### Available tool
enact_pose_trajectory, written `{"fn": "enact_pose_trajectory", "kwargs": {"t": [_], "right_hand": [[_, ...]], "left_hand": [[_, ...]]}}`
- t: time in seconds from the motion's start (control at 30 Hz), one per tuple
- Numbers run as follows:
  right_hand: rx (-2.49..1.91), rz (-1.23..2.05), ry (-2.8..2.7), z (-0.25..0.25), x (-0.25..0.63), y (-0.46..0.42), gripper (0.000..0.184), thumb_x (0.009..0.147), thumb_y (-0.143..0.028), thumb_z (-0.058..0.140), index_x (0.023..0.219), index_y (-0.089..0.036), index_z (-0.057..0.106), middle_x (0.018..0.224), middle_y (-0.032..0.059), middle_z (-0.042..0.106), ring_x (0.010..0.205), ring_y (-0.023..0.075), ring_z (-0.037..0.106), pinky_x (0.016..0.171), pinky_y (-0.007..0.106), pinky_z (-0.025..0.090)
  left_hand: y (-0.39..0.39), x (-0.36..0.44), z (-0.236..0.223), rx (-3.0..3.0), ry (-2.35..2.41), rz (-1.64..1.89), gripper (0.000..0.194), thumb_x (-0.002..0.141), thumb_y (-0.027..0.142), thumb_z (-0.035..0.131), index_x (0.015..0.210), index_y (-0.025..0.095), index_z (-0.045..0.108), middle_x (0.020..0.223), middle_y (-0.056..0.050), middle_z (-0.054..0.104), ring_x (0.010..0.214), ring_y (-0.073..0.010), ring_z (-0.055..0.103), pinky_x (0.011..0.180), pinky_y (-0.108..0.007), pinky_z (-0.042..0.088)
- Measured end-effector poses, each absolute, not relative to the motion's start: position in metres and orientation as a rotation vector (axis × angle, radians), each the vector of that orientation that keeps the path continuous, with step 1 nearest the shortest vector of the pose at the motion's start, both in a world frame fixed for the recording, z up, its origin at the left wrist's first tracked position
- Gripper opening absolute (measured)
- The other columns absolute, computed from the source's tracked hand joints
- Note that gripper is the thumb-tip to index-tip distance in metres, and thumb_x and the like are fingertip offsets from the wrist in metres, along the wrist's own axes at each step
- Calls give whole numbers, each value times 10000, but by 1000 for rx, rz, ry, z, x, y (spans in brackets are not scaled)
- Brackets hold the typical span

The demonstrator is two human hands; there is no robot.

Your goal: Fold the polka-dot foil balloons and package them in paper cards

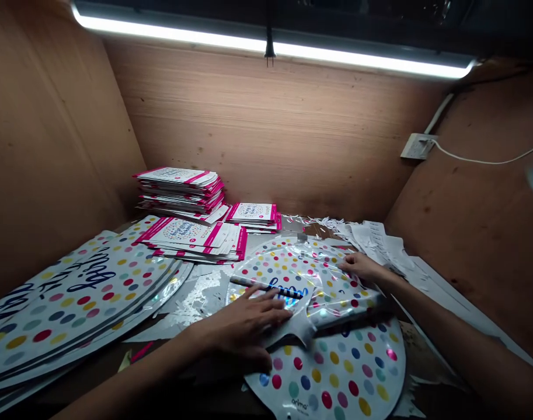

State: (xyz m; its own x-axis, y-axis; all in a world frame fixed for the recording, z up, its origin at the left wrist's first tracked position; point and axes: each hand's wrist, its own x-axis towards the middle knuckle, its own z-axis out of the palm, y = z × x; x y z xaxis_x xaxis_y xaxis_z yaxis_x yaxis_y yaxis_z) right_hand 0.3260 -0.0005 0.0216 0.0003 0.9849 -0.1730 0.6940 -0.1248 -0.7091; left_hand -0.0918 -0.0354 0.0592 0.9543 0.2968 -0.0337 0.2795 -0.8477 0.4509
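A flat, uninflated foil balloon (336, 373) with coloured dots and blue lettering lies on the table in front of me, partly folded over, its grey underside showing near the middle. My left hand (248, 321) rests on it with fingers spread. A thin dark rod (244, 282) with a striped end lies across the balloon by those fingers. At the upper right of the balloon, my right hand (360, 267) pinches the folded foil. The fold's lower edge is blurred. What lies beneath my left palm is hidden.
A pile of flat dotted balloons (86, 297) fills the left side. Behind are stacks of pink-and-white packets (178, 192), with a smaller stack (253, 216) beside them. White paper strips (389, 251) lie along the right. A socket box (418, 146) is on the right wall.
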Motion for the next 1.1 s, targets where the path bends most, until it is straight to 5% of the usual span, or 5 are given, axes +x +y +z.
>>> {"fn": "enact_pose_trajectory", "kwargs": {"t": [0.27, 0.47, 0.73, 0.93, 1.1], "right_hand": [[-1887, 928, -1720, 18, 327, 2, 519, 683, -681, 670, 625, -183, 538, 557, -47, 471, 540, 106, 388, 513, 243, 305], [-1886, 991, -1742, 47, 321, -26, 541, 728, -635, 694, 1018, -179, 716, 880, 43, 703, 746, 196, 608, 622, 262, 448], [-1978, 970, -1675, 40, 322, -36, 682, 624, -419, 838, 1230, -142, 691, 1144, 109, 724, 1034, 307, 660, 864, 338, 519], [-1964, 913, -1609, 38, 324, -36, 792, 717, -486, 786, 1404, -155, 573, 1421, 140, 586, 1213, 311, 605, 990, 343, 491], [-2041, 822, -1604, 37, 333, -70, 787, 733, -541, 768, 1391, -152, 580, 1329, 165, 648, 1162, 349, 622, 935, 386, 514]], "left_hand": [[-56, -87, 55, 1918, 349, 189, 754, 854, 497, 701, 1510, 294, 390, 1111, -83, 710, 944, -214, 691, 810, -312, 550], [-29, -56, 63, 1928, 939, 334, 881, 786, 549, 726, 1524, 206, 389, 1248, -135, 629, 967, -239, 647, 814, -324, 520], [-55, -58, 63, 2271, 57, 86, 284, 851, 196, 650, 1103, 265, 763, 1032, -30, 744, 956, -206, 668, 886, -272, 478], [-41, -63, 68, 2345, 187, 153, 494, 953, 526, 544, 1357, 248, 604, 1353, -93, 623, 1244, -248, 579, 1068, -333, 434], [0, -65, 31, 2672, 1092, 155, 803, 925, 704, 419, 1568, 241, 296, 1649, -122, 184, 1521, -366, 125, 1202, -595, 110]]}}
